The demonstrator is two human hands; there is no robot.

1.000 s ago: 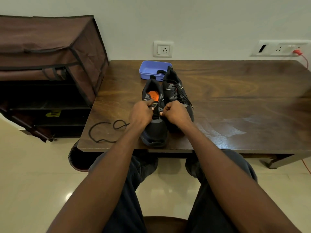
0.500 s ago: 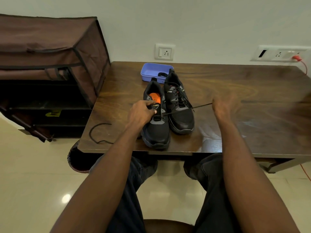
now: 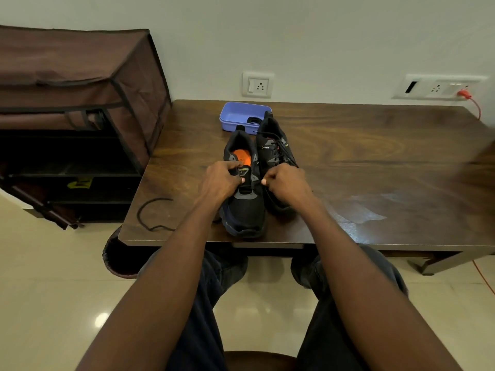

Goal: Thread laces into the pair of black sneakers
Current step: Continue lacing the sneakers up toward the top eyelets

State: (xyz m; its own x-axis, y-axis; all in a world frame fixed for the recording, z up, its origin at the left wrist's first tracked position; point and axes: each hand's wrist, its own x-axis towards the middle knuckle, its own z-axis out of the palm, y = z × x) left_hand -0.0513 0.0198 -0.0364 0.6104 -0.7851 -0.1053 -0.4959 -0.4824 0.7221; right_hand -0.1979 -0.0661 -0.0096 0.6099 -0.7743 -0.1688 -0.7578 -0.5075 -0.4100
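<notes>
Sneaker (image 3: 245, 207) sits between left hand (image 3: 218, 182) and right hand (image 3: 285, 183) grips.

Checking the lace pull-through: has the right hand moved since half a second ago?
Yes. The right hand has come back left, from out over the bare table to the near sneaker beside the left hand.

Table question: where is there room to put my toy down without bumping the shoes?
The wide bare stretch of table right of the laced sneaker is free. So is the patch left of the blue tray. It is crowded where both hands work, and the loose lace lies near the front-left corner.
</notes>
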